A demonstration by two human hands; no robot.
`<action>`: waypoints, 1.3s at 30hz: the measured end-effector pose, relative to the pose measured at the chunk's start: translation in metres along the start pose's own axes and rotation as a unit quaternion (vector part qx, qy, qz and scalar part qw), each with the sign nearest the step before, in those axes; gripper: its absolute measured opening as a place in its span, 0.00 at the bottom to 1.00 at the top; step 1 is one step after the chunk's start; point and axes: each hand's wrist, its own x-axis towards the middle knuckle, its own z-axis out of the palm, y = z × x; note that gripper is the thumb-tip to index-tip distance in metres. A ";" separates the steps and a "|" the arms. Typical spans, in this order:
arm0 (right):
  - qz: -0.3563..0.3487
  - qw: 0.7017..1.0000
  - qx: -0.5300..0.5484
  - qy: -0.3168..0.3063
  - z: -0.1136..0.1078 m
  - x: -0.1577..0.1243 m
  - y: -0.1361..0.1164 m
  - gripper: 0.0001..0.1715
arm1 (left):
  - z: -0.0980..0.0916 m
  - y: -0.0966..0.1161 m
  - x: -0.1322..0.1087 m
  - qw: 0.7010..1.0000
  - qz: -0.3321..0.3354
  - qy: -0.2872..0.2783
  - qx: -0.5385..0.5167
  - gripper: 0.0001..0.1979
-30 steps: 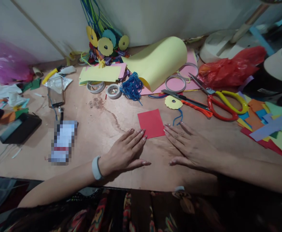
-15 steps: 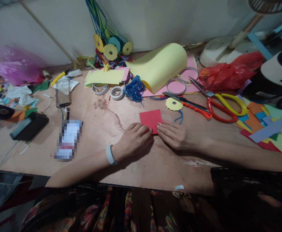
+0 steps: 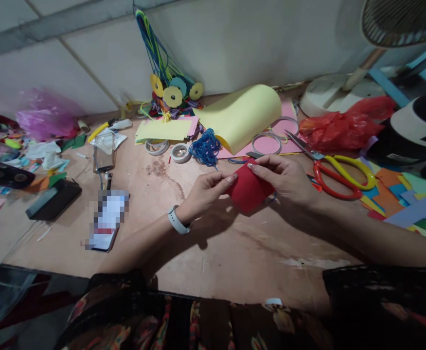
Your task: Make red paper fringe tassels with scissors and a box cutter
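Note:
A piece of red paper [image 3: 248, 192] is held up above the table, tilted, between both hands. My left hand [image 3: 206, 193], with a pale band on its wrist, pinches the paper's left edge between thumb and fingers. My right hand [image 3: 288, 181] grips its upper right side, thumb on the near face. Behind the hands lie a tangle of blue cord [image 3: 206, 147] and a roll of white tape [image 3: 180, 153]. Right of my right hand are scissors [image 3: 339, 179] with one red and one yellow handle. My right hand covers most of the orange cutter.
At the back a curled yellow sheet [image 3: 242, 116] rests on pink paper, beside a red plastic bag [image 3: 340, 126]. Coloured paper scraps [image 3: 391, 189] lie at right. On the left are a phone [image 3: 109, 221] and a black box-shaped device [image 3: 54, 199]. A fan base [image 3: 318, 95] stands behind.
Both hands have lifted the red paper off the table and tilted it. Before, it lay flat with fingers pressing its near edge. The camera view has shifted slightly.

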 end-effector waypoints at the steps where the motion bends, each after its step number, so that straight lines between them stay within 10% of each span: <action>1: 0.003 1.000 0.002 0.006 0.000 0.003 0.000 0.17 | 0.002 -0.002 0.002 1.000 -0.018 0.001 -0.023 0.19; 11: 0.060 0.997 0.037 -0.004 -0.003 0.007 0.010 0.16 | -0.007 -0.006 0.008 0.994 -0.027 0.089 -0.061 0.19; 18: 0.049 0.994 0.091 0.026 -0.003 0.006 0.013 0.13 | -0.007 0.001 0.002 0.991 -0.095 -0.028 -0.088 0.19; 39: 0.118 0.991 0.059 -0.037 -0.004 0.001 0.004 0.19 | -0.009 -0.001 0.006 0.991 -0.073 0.029 -0.105 0.15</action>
